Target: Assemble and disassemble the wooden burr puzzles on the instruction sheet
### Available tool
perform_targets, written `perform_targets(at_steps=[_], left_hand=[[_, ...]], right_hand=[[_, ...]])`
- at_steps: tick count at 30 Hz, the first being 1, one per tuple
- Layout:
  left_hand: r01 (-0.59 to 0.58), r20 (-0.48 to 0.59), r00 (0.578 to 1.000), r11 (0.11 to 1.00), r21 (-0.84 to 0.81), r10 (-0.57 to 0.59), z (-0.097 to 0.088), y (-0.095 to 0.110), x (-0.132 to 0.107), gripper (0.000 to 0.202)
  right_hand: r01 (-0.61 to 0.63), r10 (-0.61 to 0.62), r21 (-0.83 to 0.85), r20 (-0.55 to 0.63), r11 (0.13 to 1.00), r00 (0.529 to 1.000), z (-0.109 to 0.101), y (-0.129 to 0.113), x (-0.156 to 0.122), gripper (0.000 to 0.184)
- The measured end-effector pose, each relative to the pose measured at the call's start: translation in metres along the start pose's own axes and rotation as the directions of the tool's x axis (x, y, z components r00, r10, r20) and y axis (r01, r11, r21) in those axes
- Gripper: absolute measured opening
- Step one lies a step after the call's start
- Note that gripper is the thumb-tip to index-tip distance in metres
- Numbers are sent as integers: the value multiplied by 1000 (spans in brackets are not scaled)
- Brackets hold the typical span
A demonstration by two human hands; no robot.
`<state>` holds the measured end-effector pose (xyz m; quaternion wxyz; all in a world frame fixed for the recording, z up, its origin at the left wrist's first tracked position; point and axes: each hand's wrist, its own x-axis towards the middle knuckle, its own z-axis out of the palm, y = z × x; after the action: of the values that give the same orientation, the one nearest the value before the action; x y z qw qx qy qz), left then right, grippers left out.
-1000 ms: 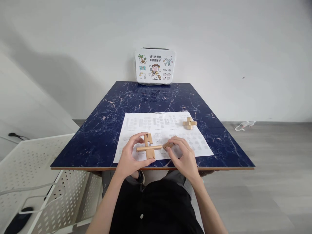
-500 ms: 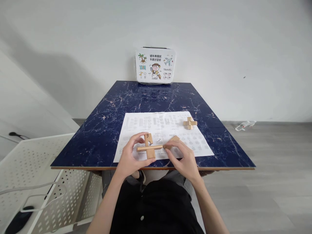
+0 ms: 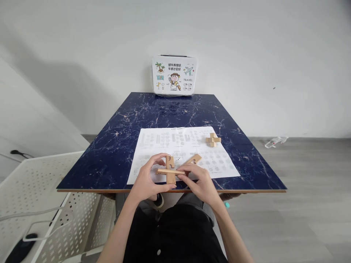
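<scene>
Two wooden puzzle bars crossed into a wooden cross (image 3: 170, 171) sit above the near edge of a white instruction sheet (image 3: 181, 146). My left hand (image 3: 146, 180) curls round its left side, fingers closed on it. My right hand (image 3: 199, 180) pinches the right end of the horizontal bar. A loose notched wooden piece (image 3: 193, 159) lies on the sheet just beyond my right fingers. A finished small wooden cross puzzle (image 3: 213, 139) rests farther back on the sheet's right part.
The sheet lies on a dark blue marble-pattern table (image 3: 164, 113). A white cartoon-printed box (image 3: 174, 75) stands against the wall at the table's far edge. A white perforated rack (image 3: 41, 190) is at my left. A plastic bottle (image 3: 275, 141) lies on the floor at right.
My right hand let go of the loose notched piece, left it on the sheet, and moved left onto the cross's horizontal bar. Both hands and the cross came slightly nearer to me.
</scene>
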<state>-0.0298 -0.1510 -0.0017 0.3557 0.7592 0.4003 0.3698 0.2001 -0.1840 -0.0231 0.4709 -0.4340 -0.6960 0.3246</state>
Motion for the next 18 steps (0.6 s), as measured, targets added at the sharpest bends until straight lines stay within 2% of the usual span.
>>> perform_targets(at_steps=[7, 14, 18], left_hand=[[-8, 6, 1000, 999, 35, 7, 1, 0, 0, 77], [-90, -76, 993, 995, 39, 93, 3, 4, 4, 63], [-125, 15, 992, 991, 55, 125, 3, 2, 5, 57]], right_hand=[[-15, 15, 38, 14, 999, 1000, -2, -2, -2, 23], [-47, 38, 91, 103, 995, 994, -6, -7, -2, 24], [-75, 58, 172, 99, 982, 993, -8, -6, -2, 23]])
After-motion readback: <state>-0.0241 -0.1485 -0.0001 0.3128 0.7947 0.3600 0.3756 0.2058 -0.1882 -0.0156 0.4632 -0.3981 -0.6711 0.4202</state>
